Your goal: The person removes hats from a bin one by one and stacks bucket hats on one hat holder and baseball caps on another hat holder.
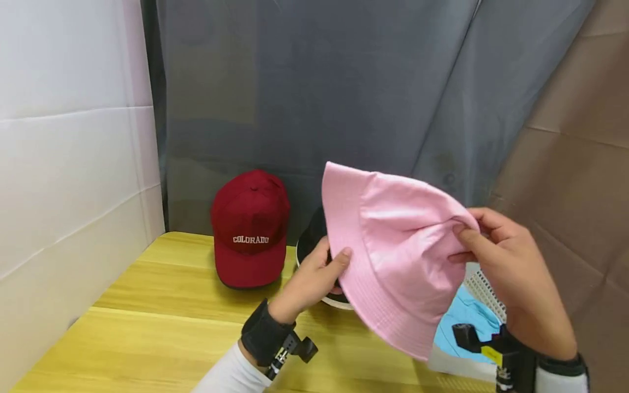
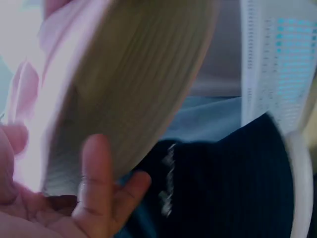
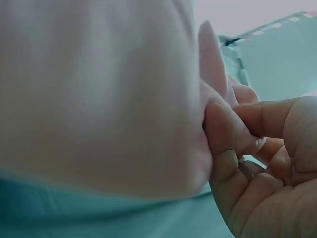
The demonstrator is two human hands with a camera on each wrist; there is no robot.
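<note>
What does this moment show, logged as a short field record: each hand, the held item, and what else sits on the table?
left hand: left hand pinches the brim of the pink cotton bucket hat, thumb on top
right hand: right hand pinches the hat's crown fabric
held item: hat held up above the yellow wooden table, tilted
behind hat: black hat with white rim, mostly hidden
left of it: dark red baseball cap lettered COLORADO, on the table
under right hand: light blue cloth

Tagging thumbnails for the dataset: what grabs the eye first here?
The pink bucket hat, held up mid-frame above the yellow table: the left hand pinches its brim, the right hand its crown. Next, the dark red cap lettered COLORADO, resting at the table's back by the grey curtain.
</note>
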